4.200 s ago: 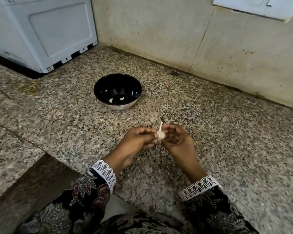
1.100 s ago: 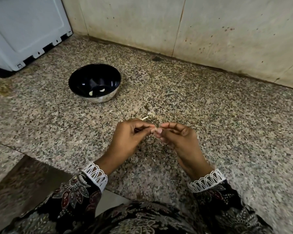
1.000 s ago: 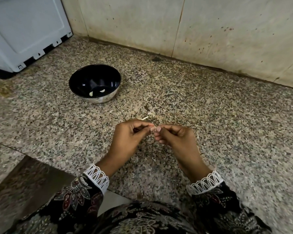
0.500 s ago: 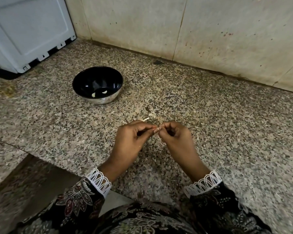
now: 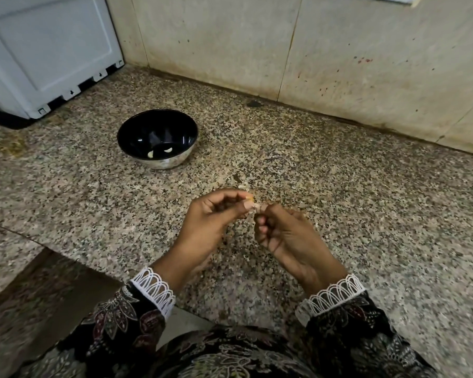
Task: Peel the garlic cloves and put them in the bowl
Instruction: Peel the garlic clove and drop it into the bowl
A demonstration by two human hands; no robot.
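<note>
Left hand (image 5: 212, 219) and right hand (image 5: 280, 233) both pinch a small pale garlic clove (image 5: 252, 205) above the speckled granite table (image 5: 352, 214), near black round bowl (image 5: 157, 138) holding two peeled cloves (image 5: 159, 152).

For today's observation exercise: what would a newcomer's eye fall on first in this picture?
First, the left hand and right hand meeting fingertip to fingertip at centre, pinching a small garlic clove. Next, the black bowl beyond them to the left on the speckled counter, holding two peeled cloves.
</note>
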